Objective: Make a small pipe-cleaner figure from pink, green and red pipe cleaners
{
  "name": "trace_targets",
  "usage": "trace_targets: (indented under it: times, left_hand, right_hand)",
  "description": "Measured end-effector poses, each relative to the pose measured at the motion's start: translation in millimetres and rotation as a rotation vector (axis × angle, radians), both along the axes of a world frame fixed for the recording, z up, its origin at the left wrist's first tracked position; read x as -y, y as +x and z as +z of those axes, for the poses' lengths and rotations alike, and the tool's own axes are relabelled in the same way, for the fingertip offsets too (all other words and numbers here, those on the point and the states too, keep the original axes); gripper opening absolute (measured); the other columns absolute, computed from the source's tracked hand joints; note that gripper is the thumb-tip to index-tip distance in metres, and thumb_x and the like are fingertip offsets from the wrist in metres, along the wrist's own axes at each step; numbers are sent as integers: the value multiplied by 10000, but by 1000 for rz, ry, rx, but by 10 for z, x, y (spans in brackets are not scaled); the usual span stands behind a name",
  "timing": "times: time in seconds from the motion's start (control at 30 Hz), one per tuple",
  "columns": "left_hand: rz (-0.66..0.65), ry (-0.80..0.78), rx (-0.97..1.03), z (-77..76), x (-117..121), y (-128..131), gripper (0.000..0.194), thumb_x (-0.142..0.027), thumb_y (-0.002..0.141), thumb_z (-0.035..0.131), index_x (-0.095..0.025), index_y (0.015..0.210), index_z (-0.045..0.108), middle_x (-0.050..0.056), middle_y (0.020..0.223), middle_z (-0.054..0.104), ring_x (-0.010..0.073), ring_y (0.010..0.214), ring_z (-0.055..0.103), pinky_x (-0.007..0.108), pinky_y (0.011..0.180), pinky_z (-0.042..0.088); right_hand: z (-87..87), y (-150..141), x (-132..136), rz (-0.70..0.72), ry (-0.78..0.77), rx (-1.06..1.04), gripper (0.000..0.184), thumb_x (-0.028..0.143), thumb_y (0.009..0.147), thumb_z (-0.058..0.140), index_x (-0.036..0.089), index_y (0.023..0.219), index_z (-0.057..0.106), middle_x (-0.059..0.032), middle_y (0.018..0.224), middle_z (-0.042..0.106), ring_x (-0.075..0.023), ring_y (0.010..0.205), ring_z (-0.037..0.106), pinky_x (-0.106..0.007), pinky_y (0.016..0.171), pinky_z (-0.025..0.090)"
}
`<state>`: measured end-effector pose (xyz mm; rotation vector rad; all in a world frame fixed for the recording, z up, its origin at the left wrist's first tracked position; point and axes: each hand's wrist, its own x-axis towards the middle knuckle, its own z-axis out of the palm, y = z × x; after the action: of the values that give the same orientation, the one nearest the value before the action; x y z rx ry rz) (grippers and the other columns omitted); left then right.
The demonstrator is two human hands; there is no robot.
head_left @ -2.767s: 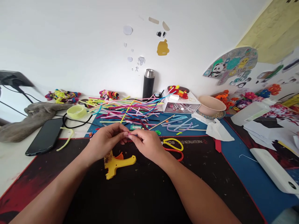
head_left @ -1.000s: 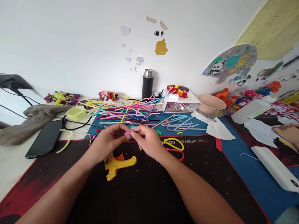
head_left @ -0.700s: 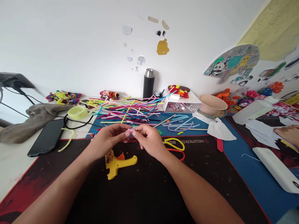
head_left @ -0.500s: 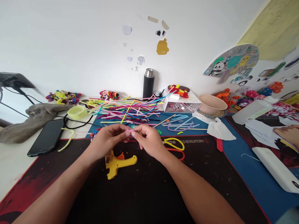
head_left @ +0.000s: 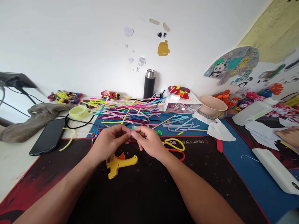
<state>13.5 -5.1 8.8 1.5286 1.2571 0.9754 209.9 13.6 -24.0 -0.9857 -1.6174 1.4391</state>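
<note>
My left hand [head_left: 114, 139] and my right hand [head_left: 147, 140] meet over the mat's back edge, thumbs and index fingertips pinched together. Between them is a small pink pipe cleaner [head_left: 131, 132], almost wholly covered by the fingertips. Just below my left hand lies a yellow glue gun [head_left: 121, 163] with an orange trigger. Scissors with one yellow and one red handle loop [head_left: 175, 144] rest beside my right hand, their blades hidden under it. Behind the hands spreads a loose pile of colourful pipe cleaners [head_left: 126, 110].
A phone [head_left: 48, 137] and a yellow-green coil [head_left: 78, 112] lie at left. A black thermos [head_left: 149, 84], a white box [head_left: 183, 104] and a pinkish bowl [head_left: 212, 105] line the wall. At far right, another person's hand [head_left: 289, 137] is near papers.
The fingertips have closed further over the pink piece, which now shows less. My left hand is turned slightly; the camera view has shifted a little.
</note>
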Motion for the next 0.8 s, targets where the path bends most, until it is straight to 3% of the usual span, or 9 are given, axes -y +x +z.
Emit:
trace_targets:
  times: [0.17,0.3,0.4,0.57,0.8]
  left_hand:
    - [32,145,-259,32,40,52,307,-525,925,688,-240,892,799,43,829,817,243,743,738,311,674,531]
    - [36,179,-303,13,37,73,279,-485,934,668,-238,919,797,40,839,818,242,741,733,309,679,524]
    - [43,137,-252,-15,19,65,309,-519,930,690,-228,940,795,43,840,811,238,754,729,312,703,540]
    - [-7,-39,38,-10,-17,22,520,-666,842,789,-206,1083,787,57,883,807,241,775,740,334,717,602]
    - [2,-33,94,2,-26,23,507,-689,803,832,-190,858,762,24,748,737,171,635,661,282,622,570]
  right_hand:
    - [-22,27,-32,-8,24,66,247,417,1031,637,203,913,676,86,547,538,-85,396,491,-215,459,356]
    - [-58,20,-62,-8,-36,17,238,415,1006,648,193,929,683,96,506,501,-89,377,463,-217,432,305]
    - [-69,11,-70,-19,-73,-21,266,448,981,670,185,957,704,90,524,521,-89,376,459,-222,425,304]
    - [-6,21,-43,-33,-21,-3,297,476,978,676,186,959,735,50,621,602,-86,412,486,-229,438,349]
    - [31,16,12,-50,89,108,271,456,998,669,207,921,742,40,640,595,-96,451,511,-236,450,363]
